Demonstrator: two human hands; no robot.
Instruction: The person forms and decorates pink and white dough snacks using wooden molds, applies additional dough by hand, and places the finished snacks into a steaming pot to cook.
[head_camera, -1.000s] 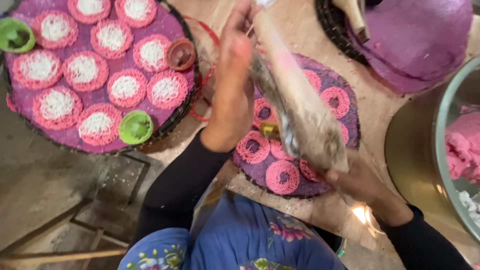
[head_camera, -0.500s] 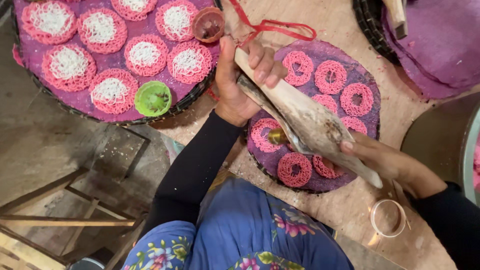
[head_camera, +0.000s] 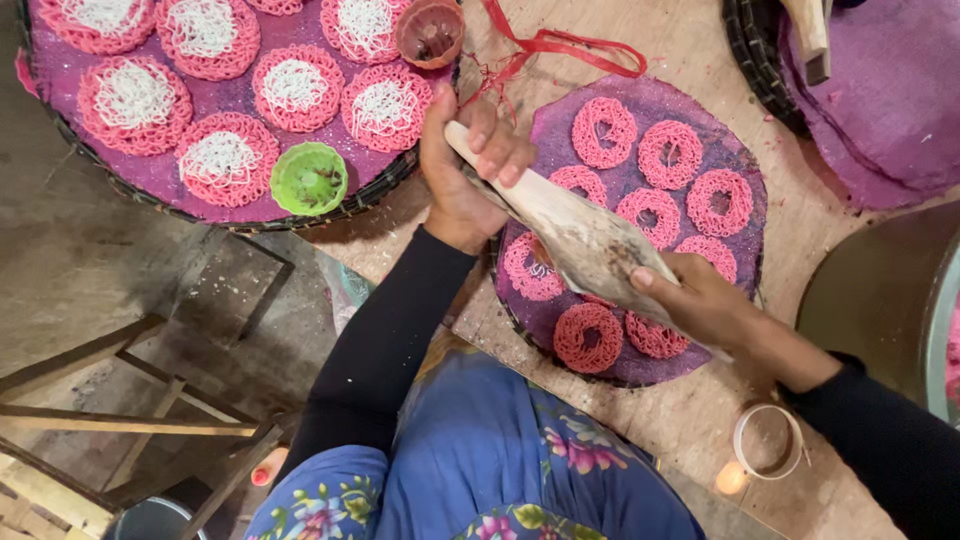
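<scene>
Both my hands grip a wooden press (head_camera: 575, 235) held over a round woven tray (head_camera: 742, 190) lined with purple cloth. My left hand (head_camera: 470, 165) closes around the far handle. My right hand (head_camera: 700, 300) closes around the near handle. On the purple cloth lie several pink noodle rings (head_camera: 670, 155), one partly hidden under the press.
A larger round tray (head_camera: 150, 195) at the left carries several pink rings topped with white shreds, a green cup (head_camera: 310, 178) and a brown cup (head_camera: 430, 32). A stack of purple cloths (head_camera: 880, 90) sits top right, a metal basin (head_camera: 890, 290) right, red string (head_camera: 560, 45), a small ring (head_camera: 768, 440).
The view has shifted, so trays sit higher and further right. The press has lowered closer to the tray and my hands have drawn it towards the near rings.
</scene>
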